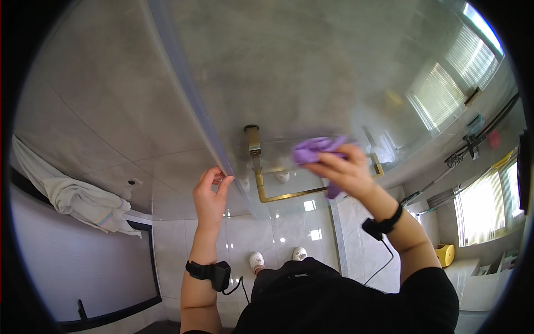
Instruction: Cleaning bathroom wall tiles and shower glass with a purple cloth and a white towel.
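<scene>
In front of me stands a glass shower door (288, 79) with a translucent strip (183, 79) along its left edge. My left hand (210, 192) pinches that edge between thumb and fingers. My right hand (346, 169) grips a bunched purple cloth (311, 150) near the glass, slightly blurred. A brass-coloured bar handle (292, 195) is fixed to the door, its bent left end between my hands. The cloth and right hand cover part of the handle. Whether the cloth presses on the glass cannot be told.
A white towel (79, 196) hangs at the left above a black-framed door (96, 259) with a black lever. A low sill (337, 238) crosses the tiled floor (246, 238). Mops and hanging tools (450, 158), a window (484, 204) and a yellow holder (445, 255) are at the right.
</scene>
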The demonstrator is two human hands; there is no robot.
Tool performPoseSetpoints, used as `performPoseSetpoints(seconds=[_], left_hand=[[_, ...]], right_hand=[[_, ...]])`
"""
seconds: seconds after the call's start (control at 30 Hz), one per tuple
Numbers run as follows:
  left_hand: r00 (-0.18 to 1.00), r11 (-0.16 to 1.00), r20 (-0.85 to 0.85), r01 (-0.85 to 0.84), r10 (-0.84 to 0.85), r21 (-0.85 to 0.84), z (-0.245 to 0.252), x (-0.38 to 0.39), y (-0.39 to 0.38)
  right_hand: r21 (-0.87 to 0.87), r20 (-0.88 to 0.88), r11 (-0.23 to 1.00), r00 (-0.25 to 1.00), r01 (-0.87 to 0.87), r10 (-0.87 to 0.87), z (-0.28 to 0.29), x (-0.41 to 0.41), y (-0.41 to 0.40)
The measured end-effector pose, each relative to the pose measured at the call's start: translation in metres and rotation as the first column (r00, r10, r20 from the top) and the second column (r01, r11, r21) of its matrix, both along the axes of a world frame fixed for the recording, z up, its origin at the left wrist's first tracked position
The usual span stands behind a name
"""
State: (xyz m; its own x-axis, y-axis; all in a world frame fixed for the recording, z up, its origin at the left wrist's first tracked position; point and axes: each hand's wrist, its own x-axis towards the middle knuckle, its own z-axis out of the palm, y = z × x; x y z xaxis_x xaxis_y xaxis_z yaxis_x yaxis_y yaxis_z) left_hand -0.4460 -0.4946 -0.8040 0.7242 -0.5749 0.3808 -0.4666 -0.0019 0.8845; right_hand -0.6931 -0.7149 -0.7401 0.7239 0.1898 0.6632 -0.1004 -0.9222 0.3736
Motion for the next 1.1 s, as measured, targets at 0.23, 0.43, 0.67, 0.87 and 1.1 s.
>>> performPoseSetpoints(seconds=[0.23,0.43,0.67,0.87,1.1], left_hand=[[0.998,0.998,0.058,-0.038,0.035,0.048,0.016,-0.003,0.01],[0.986,0.997,0.167,-0.019,0.006,0.075,0.003,0.001,0.001],[0.992,0.991,0.126,-0.043,0.027,0.124,-0.005,0.007,0.005],[0.999,0.993,-0.021,0.042,-0.04,0.111,-0.002,0.016,0.008],[0.996,0.969,-0.017,0.087,-0.086,0.23,0.005,0.031,0.014]], right_hand=[[0.144,0.265,0.933,0.895,0.331,-0.359,-0.012,-0.078,-0.042],[0.096,0.172,0.995,0.985,0.001,-0.017,0.004,0.052,0.029],[0.114,0.294,0.993,0.956,-0.02,-0.014,0.035,0.056,0.042],[0.39,0.455,0.893,0.796,0.225,-0.399,-0.002,-0.068,-0.051],[0.774,0.632,0.557,0.319,-0.3,-0.707,-0.05,-0.131,-0.139]])
